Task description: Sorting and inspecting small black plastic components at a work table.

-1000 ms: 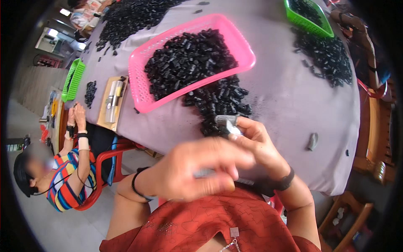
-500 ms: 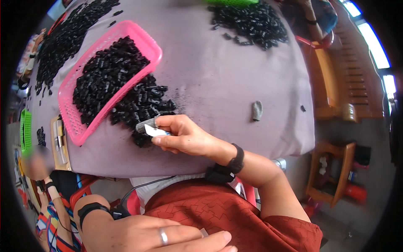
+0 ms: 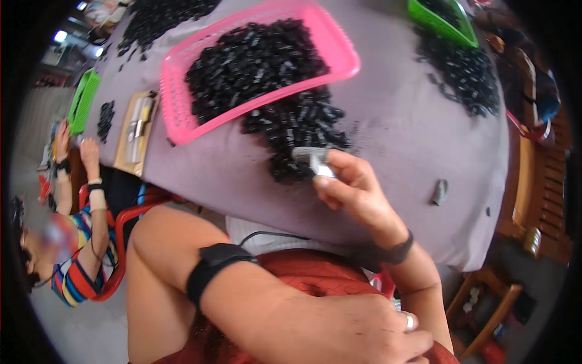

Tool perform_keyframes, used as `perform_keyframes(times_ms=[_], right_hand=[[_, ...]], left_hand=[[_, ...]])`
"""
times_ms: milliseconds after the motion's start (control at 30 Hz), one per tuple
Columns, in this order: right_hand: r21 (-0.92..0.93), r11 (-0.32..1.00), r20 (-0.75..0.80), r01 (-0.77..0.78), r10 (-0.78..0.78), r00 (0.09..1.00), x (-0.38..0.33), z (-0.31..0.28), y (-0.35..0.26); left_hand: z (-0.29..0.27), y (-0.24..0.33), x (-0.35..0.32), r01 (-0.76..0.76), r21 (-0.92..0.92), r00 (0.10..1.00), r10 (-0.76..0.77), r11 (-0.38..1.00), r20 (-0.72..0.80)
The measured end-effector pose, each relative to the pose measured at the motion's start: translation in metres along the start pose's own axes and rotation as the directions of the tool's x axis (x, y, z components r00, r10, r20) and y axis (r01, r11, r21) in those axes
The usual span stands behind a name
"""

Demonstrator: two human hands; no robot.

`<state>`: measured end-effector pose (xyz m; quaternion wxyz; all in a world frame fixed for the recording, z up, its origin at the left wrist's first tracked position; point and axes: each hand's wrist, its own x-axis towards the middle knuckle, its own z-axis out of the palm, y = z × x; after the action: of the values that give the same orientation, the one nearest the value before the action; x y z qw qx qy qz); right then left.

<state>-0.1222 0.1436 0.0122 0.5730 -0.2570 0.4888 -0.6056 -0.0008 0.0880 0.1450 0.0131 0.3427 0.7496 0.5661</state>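
Note:
Near the table's front edge, my right hand (image 3: 357, 185) is closed, pinching a small white, flat, blade-like piece (image 3: 321, 166) between thumb and fingers. A grey ribbed finger sleeve (image 3: 308, 154) covers one fingertip. Just beyond lies a heap of small black pieces (image 3: 297, 130), spilling from under the near side of a pink basket (image 3: 350, 57) filled with more of them. My left hand (image 3: 364, 327), with a ring on one finger, lies low over my red garment (image 3: 291, 267). Its fingers are loosely bent and apart, their tips partly hidden.
Another grey finger sleeve (image 3: 439, 192) lies at the right. A green basket (image 3: 445, 27) and black pieces (image 3: 467, 76) are at the far right. A tan tray (image 3: 130, 145) with tools sits at the left. A person in a striped shirt (image 3: 76, 264) is beside the table.
The view has turned, so the table's contents appear farther right. My left hand has shifted right across my lap, its fingers more bent. My right hand still pinches the white piece.

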Motion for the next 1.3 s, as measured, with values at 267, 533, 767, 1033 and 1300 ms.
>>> perform_keyframes(times_ms=[267,533,767,1033,1300], right_hand=[[0.028,1.0,-0.057,0.012,-0.01,0.998,-0.005,0.002,-0.003],[0.017,1.0,-0.037,0.001,0.0,0.999,-0.004,0.0,-0.006],[0.026,0.999,-0.052,0.025,-0.023,0.998,-0.001,-0.003,-0.002],[0.052,0.996,-0.054,0.073,-0.07,0.996,-0.002,-0.008,0.003],[0.038,0.998,-0.052,0.04,-0.038,0.998,-0.001,-0.005,0.002]], left_hand=[[0.016,0.005,0.006,-0.122,0.013,0.991,0.123,0.992,-0.047],[0.028,-0.015,-0.008,-0.139,0.289,0.884,0.251,0.947,-0.394],[0.005,0.0,-0.035,0.024,0.216,0.957,0.041,0.976,-0.289],[-0.029,-0.029,-0.078,0.08,0.185,0.985,-0.048,0.979,-0.169],[-0.035,-0.102,-0.121,0.838,0.256,0.49,-0.456,0.482,-0.743]])
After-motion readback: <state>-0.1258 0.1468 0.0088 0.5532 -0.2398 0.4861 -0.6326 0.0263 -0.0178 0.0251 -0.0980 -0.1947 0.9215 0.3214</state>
